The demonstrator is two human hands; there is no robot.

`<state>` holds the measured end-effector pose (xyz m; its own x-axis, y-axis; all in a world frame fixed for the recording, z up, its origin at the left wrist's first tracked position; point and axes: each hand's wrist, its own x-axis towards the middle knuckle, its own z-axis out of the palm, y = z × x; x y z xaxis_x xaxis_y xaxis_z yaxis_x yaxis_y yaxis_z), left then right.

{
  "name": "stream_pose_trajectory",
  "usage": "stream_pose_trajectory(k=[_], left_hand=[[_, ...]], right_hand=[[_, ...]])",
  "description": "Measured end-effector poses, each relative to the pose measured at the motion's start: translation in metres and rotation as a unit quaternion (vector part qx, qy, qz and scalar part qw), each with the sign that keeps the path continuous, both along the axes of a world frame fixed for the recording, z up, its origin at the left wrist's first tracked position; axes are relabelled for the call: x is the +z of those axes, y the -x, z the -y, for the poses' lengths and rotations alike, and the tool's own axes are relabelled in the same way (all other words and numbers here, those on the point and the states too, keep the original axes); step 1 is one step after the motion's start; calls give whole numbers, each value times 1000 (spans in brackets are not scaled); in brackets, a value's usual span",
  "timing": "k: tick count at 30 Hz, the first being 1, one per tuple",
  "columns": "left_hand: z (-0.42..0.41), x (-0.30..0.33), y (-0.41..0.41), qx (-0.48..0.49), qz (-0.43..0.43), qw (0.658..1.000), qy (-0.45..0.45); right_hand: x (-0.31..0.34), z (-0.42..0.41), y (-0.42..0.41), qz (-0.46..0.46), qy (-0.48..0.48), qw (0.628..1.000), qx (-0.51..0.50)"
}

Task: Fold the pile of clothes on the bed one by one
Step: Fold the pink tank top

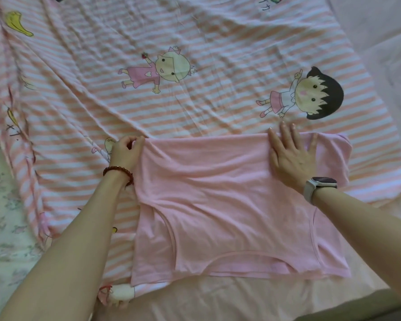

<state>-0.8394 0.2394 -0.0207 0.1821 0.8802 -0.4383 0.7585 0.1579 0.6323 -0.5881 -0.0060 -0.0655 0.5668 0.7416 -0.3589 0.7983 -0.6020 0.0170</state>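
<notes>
Pink T-shirt: the pink T-shirt (pixel 229 205) lies spread on the bed, folded over on itself, its far folded edge running straight between the two hands and its curved neckline showing near the close edge.
Left hand: the left hand (pixel 126 151) sits at the far left corner of the shirt, fingers curled in and pinching the fabric right at the corner.
Right hand: the right hand (pixel 292 154) lies flat on the far right part of the shirt, fingers straight and spread, pressing the cloth down just beside a small bunched sleeve that pokes out at the right.
Bracelet: a dark red beaded bracelet (pixel 118 172) circles the left wrist, touching the shirt's left edge.
Watch: a smartwatch (pixel 320 185) with a pale strap sits on the right wrist, above the shirt's right side.
Sheet: under the shirt there is a pink-and-white striped sheet (pixel 195 31), wrinkled, printed with cartoon girls, one with black hair (pixel 310 93) just beyond the right hand, one in a pink dress (pixel 158 70) further up the middle.
Bed: plain pale pink bedding (pixel 218 297) shows along the near edge and to the far right, and a floral-print fabric (pixel 7 228) lies at the left.
</notes>
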Motion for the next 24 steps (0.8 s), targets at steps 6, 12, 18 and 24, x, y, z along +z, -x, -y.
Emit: stream_pose_trajectory(k=[6, 12, 18, 24], left_hand=[[-1, -5, 8, 24, -47, 998, -38], [2, -3, -3, -33, -22, 994, -101], [-12, 10, -16, -261, -98, 960, -16], [-10, 26, -18, -250, -109, 959, -69]], right_hand=[[3, 35, -37, 10, 52, 999, 14], [23, 49, -65, 10, -93, 992, -80], [32, 50, -99, -87, -72, 986, -122], [42, 58, -100, -139, -117, 961, -209]])
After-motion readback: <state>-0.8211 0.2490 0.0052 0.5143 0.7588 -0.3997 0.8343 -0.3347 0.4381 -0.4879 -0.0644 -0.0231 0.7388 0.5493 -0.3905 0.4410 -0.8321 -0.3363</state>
